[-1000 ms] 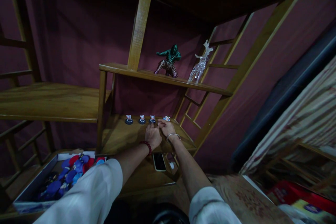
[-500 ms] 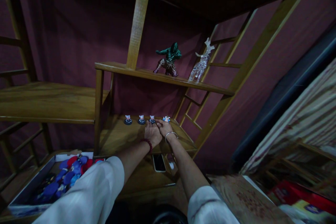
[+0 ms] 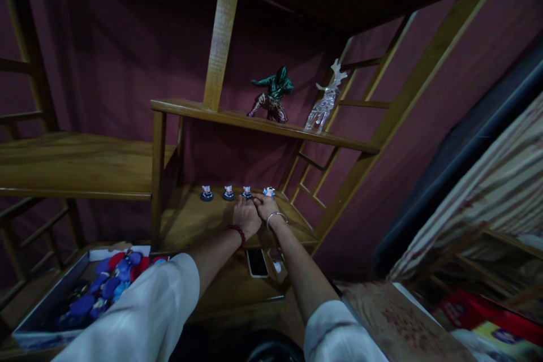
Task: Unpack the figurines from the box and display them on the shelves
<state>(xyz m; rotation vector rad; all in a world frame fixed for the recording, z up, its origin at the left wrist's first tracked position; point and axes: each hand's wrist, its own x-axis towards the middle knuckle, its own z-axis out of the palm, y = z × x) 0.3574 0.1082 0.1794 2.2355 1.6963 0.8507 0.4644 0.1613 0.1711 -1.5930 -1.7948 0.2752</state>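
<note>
Several small black-and-white cat-like figurines stand in a row on the lower wooden shelf (image 3: pixel 199 218). One figurine (image 3: pixel 206 193) is at the left end, and a second figurine (image 3: pixel 228 192) is beside it. My left hand (image 3: pixel 246 217) has its fingers closed at the base of the third figurine (image 3: pixel 246 191), which it partly hides. Against it lies my right hand (image 3: pixel 266 205), fingers bent inward toward the same figurine; their tips are partly hidden. Just behind the right hand shows a white-and-blue figurine (image 3: pixel 268 191), its lower part covered.
Above, a green hooded figure (image 3: pixel 278 86) and a clear deer figurine (image 3: pixel 324 103) stand on the upper shelf (image 3: pixel 237 119). A phone (image 3: pixel 257 263) lies below my wrists. At lower left is a box (image 3: pixel 31 322) of blue and red pieces. A wooden post (image 3: pixel 158 175) divides the shelving.
The third figurine has shifted very slightly right, away from the second one. Both hands stay in nearly the same place, and the view has moved a little.
</note>
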